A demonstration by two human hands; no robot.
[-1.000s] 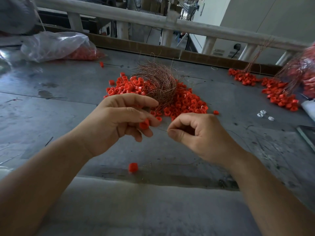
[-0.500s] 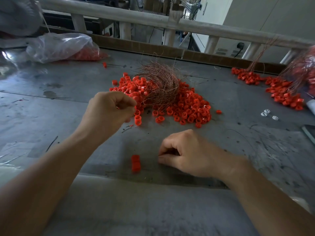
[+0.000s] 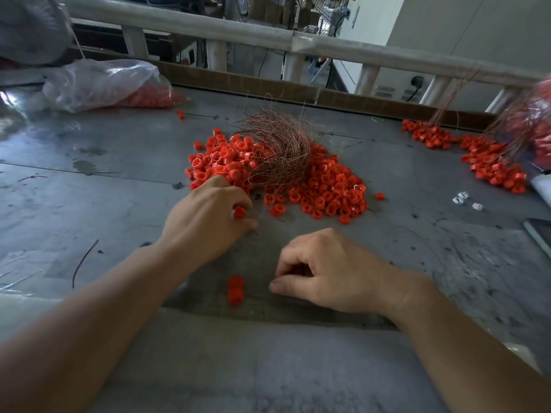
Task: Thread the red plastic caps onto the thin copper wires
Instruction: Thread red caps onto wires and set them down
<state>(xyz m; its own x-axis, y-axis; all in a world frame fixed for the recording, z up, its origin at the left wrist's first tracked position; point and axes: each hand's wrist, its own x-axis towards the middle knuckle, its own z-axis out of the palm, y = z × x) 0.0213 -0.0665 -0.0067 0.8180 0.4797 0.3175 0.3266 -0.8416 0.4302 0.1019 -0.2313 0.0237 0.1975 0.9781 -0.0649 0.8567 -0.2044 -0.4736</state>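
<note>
I see my left hand [image 3: 205,225] and right hand [image 3: 331,269] bare, both forearms [image 3: 89,317] uncovered to the frame's edge, right thumbnail short.

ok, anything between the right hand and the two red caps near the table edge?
Nothing visible. The two red caps lie on bare table just left of the right hand, with an open gap to its thumb. The left hand is farther back, at the cap pile.

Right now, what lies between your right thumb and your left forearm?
A short stack of red caps on the table, shown in the head view.
</note>
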